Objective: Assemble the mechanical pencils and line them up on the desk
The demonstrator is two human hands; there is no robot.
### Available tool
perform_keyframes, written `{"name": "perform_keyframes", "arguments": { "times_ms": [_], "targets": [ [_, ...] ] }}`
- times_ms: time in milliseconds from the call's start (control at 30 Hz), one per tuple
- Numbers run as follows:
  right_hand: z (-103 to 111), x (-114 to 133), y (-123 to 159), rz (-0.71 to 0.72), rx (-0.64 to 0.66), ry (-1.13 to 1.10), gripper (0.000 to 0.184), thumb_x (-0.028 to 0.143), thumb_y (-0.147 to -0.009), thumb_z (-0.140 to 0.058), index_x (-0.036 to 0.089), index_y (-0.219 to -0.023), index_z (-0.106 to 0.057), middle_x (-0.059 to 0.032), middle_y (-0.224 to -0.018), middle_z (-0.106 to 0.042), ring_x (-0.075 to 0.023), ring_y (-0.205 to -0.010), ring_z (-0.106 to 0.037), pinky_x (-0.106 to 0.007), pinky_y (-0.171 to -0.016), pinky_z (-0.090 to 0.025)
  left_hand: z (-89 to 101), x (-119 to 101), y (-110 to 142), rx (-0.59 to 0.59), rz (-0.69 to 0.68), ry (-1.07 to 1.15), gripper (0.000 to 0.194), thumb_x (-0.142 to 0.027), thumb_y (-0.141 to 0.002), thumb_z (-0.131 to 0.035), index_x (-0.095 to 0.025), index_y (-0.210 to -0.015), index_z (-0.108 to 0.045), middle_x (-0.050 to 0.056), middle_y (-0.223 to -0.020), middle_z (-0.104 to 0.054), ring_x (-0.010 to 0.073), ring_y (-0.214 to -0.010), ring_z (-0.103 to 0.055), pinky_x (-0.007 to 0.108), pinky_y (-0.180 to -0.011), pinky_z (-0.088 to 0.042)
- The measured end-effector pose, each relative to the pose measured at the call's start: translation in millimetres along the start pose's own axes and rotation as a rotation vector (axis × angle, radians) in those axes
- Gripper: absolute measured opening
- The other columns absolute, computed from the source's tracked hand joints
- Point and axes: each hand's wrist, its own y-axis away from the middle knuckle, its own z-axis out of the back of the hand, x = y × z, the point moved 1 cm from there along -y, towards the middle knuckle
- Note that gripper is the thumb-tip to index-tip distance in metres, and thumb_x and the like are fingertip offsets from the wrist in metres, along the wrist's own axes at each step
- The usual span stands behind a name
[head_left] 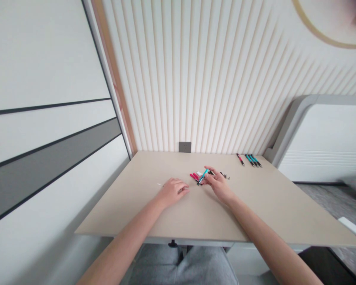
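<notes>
My right hand (218, 184) pinches a teal pen (204, 175) with a dark lower end between thumb and fingers. It tilts just above a loose cluster of pen parts in the middle of the table. Red pen pieces (194, 176) lie left of the pinched pen, and small dark pieces (224, 175) show past the knuckles; my fingers hide part of the cluster. Left of it, my left hand (172, 191) rests on the tabletop, fingers loosely bent, with a gap between thumb and fingertips and nothing visible in them. A small white piece (159, 184) lies beside that hand.
The beige table (130, 198) meets a ribbed wall with a dark socket (185, 147). Near its back right edge lie a red and black pen (240, 159) and several teal and black pens (253, 160) in a row. A white cabinet (47, 138) stands at the left.
</notes>
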Motion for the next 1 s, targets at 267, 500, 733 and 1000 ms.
{"name": "perform_keyframes", "arguments": {
  "times_ms": [267,500,733,1000],
  "targets": [
    [-10.5,-2.5,7.1,-0.010,0.157,0.074,0.035,0.044,-0.078,-0.072,0.024,-0.094,-0.049,-0.0017,-0.078,-0.072,-0.0202,-0.078,-0.070,-0.033,-0.076,-0.049,6.2,-6.0,-1.5,-0.035,-0.002,0.038,0.023,-0.035,-0.091,-0.058,-0.019,-0.108,-0.061,0.005,-0.094,-0.068,0.0185,-0.089,-0.062,0.032,-0.082,-0.042],
    [-11.8,-2.7,9.0,0.114,0.213,0.314,0.030,0.045,-0.082,-0.065,0.023,-0.101,-0.053,-0.0039,-0.089,-0.071,-0.0199,-0.084,-0.067,-0.034,-0.077,-0.048,2.9,-2.0,-1.7,-0.058,0.051,0.020,0.013,-0.026,-0.094,-0.051,-0.019,-0.097,-0.062,0.004,-0.089,-0.067,0.0178,-0.084,-0.061,0.031,-0.079,-0.042],
    [37.5,7.6,-0.6,0.299,-0.115,1.121,0.029,0.040,-0.089,-0.049,0.020,-0.085,-0.069,-0.0071,-0.083,-0.067,-0.0195,-0.076,-0.059,-0.032,-0.073,-0.044,12.7,22.2,5.4,-0.184,0.205,0.015,0.013,-0.024,-0.093,-0.052,-0.018,-0.099,-0.062,0.004,-0.088,-0.065,0.0175,-0.081,-0.059,0.031,-0.076,-0.044],
    [58.3,-1.2,-2.7,0.110,-0.021,1.369,0.021,0.031,-0.085,-0.054,0.021,-0.083,-0.073,-0.0063,-0.084,-0.067,-0.0187,-0.075,-0.059,-0.029,-0.069,-0.040,19.9,38.0,10.3,-0.238,0.244,0.059,0.011,-0.022,-0.091,-0.055,-0.019,-0.098,-0.062,0.003,-0.087,-0.061,0.0161,-0.078,-0.059,0.029,-0.076,-0.046]
  ]
}}
